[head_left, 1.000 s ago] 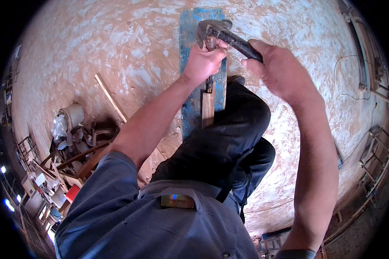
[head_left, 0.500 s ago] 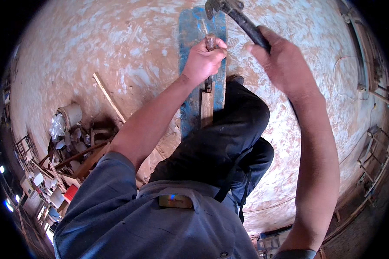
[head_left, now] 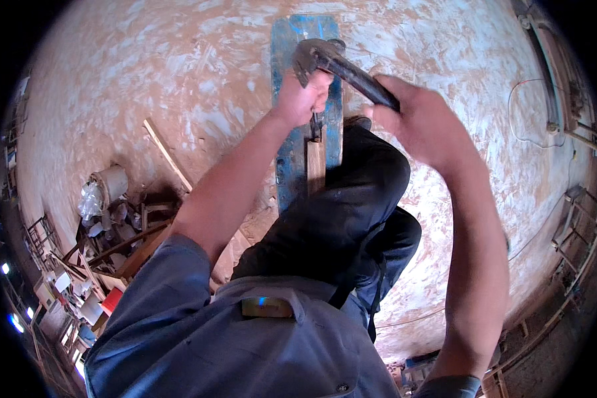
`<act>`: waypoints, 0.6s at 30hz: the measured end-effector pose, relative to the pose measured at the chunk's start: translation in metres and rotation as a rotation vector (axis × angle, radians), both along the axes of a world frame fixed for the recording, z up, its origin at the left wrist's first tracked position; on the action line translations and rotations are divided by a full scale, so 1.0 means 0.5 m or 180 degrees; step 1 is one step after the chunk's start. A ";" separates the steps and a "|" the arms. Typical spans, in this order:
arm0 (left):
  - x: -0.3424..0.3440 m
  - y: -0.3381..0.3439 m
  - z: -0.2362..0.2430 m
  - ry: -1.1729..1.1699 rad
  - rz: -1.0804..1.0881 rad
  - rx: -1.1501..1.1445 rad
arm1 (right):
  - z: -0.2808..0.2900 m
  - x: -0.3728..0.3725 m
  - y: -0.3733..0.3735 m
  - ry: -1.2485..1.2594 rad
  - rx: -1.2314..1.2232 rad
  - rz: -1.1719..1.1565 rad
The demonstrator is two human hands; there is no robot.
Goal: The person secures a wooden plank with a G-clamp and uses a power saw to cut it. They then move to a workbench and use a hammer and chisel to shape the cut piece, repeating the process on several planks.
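Note:
My left hand (head_left: 296, 99) is closed around the handle of a chisel (head_left: 316, 127). Its dark metal blade points down at a narrow strip of wood (head_left: 316, 162), which lies lengthwise on a worn blue bench (head_left: 289, 166). A dark claw hammer (head_left: 353, 77) is gripped in my right hand (head_left: 421, 118). The hammer's head is over the top of the chisel and covers the handle's end and part of my left hand, so I cannot tell whether it touches the chisel. My bent leg hides the near end of the wood strip.
At the left, a bucket (head_left: 113, 182) lies beside a heap of wood scraps (head_left: 156, 215). A long wooden stick (head_left: 166, 152) rests on the stained floor. Timber pieces (head_left: 554, 86) and frames (head_left: 570, 219) stand along the right edge.
The hammer has come down and to the left, from beyond the chisel to over its handle end. My right hand has followed it downward, while my left hand keeps its grip on the chisel.

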State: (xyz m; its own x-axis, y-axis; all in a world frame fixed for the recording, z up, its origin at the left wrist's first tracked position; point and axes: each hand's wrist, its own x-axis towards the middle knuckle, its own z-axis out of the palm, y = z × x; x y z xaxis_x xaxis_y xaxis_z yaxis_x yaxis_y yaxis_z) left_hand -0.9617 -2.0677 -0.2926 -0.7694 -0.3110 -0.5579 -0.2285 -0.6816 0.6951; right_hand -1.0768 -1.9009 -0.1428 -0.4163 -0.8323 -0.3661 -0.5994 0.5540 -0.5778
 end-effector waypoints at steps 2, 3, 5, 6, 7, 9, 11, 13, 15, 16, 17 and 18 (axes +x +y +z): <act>-0.008 -0.011 -0.010 -0.0036 0.0001 0.0250 | 0.006 0.028 0.040 -0.0165 -0.0134 -0.0412; -0.009 -0.014 -0.016 -0.0042 0.0100 0.0327 | 0.008 0.045 0.063 -0.0239 -0.0311 -0.0558; -0.005 -0.028 -0.028 -0.0186 0.0171 0.0465 | 0.005 0.070 0.111 -0.0376 -0.0240 -0.0922; -0.010 -0.035 -0.035 0.0125 0.0050 0.0657 | 0.000 0.084 0.136 -0.0416 -0.0184 -0.1083; -0.008 -0.039 -0.041 0.0231 -0.0115 0.0749 | -0.006 0.098 0.162 -0.0432 -0.0151 -0.1243; -0.011 -0.049 -0.048 0.0444 -0.0394 0.0879 | -0.019 0.129 0.213 -0.0603 0.0018 -0.1649; -0.012 -0.065 -0.042 0.0792 -0.0681 0.1711 | -0.021 0.164 0.269 -0.0756 0.0013 -0.1950; -0.003 -0.075 -0.024 0.0711 -0.0931 0.1819 | -0.027 0.199 0.316 -0.1088 0.0047 -0.2377; 0.016 -0.076 0.006 0.0144 -0.1052 0.1074 | -0.035 0.237 0.353 -0.1351 -0.0039 -0.2797; 0.021 -0.059 0.016 -0.0230 -0.0612 0.0180 | -0.038 0.250 0.368 -0.1439 -0.0024 -0.2902; 0.023 -0.039 0.025 -0.0243 -0.0173 -0.0209 | -0.039 0.264 0.381 -0.1467 -0.0077 -0.2983; 0.023 -0.020 0.033 -0.0171 0.0257 -0.0600 | -0.042 0.275 0.390 -0.1491 -0.0132 -0.3059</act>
State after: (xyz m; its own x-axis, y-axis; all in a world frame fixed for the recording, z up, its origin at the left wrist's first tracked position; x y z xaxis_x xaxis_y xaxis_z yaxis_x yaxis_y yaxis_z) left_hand -0.9503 -2.0779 -0.2761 -0.7085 -0.4733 -0.5235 -0.2185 -0.5582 0.8004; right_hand -0.9392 -1.7061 -0.1636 -0.7293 -0.2457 -0.6386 0.3644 0.6504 -0.6665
